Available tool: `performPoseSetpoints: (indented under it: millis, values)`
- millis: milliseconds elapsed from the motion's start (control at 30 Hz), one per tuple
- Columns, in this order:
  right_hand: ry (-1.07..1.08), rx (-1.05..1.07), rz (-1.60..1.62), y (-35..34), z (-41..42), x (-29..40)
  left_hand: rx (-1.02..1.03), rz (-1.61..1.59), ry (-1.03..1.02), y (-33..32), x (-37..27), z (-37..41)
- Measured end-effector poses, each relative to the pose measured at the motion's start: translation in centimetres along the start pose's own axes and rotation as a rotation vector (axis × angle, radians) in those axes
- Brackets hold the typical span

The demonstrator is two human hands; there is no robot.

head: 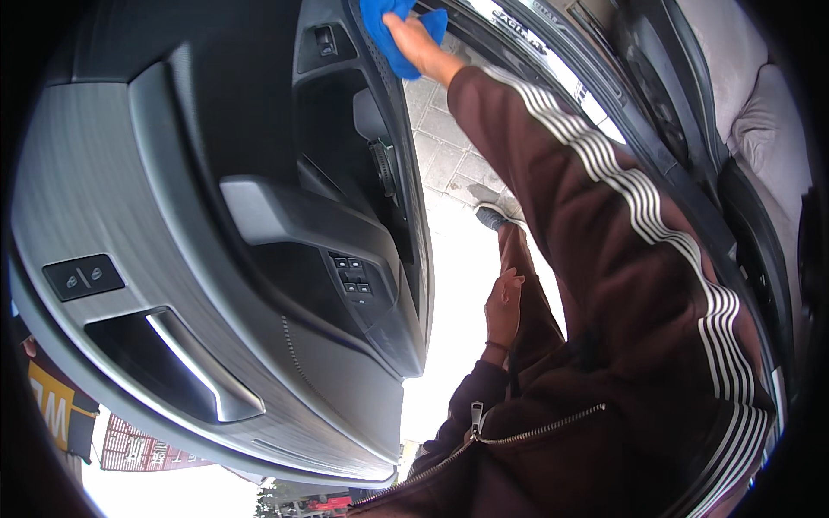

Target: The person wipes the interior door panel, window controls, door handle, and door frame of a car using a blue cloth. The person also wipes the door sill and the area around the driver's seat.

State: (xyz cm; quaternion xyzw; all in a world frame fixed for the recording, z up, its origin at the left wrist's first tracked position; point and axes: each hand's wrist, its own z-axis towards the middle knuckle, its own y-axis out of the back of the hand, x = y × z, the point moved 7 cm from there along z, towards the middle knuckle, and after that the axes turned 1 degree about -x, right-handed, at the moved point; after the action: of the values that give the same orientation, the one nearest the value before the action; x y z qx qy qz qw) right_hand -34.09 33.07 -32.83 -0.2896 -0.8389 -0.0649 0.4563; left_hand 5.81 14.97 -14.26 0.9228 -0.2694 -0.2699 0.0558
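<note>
My right hand point(414, 42) grips a blue cloth point(388, 48) at the top of the view, at the far end of the open car door. The cloth lies against or just over the edge of the inner door panel point(259, 337), beside a perforated strip; whether it presses there I cannot tell. My left hand point(504, 311) hangs lower down in front of my trouser leg, loosely bent, with nothing seen in it. Between the hands and the left side stand the door's pull handle point(311, 207), its window switches point(351, 275) and the silvery inner release lever point(194, 369).
The car's door sill point(570, 71) runs along the upper right, with a light seat point(764, 123) beyond it. Grey paving point(447, 142) and my shoe point(492, 217) show between door and sill. A door pocket point(337, 129) holds some objects. Signs stand outside at lower left.
</note>
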Motion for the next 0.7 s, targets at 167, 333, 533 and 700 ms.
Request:
performPoseSetpoints:
  millis: [167, 333, 533, 700]
  values:
    - [-0.271, -0.063, -0.066, -0.3, -19.9, -18.7, -0.133, 0.098, 0.013, 1.8, 3.0, -1.2]
    - [-0.740, 0.197, 0.119, 1.5, -36.6, -29.1, -0.390, 0.038, -0.075, 6.7, 9.4, -1.6]
    - [-0.033, 0.355, -0.197, 6.8, -41.3, -15.4, -0.080, -0.746, 0.314, 7.1, 9.8, 1.1]
    - [-0.431, 0.599, 0.248, 11.0, -44.9, -12.4, 0.301, -0.907, 0.174, 4.6, 9.4, 5.5]
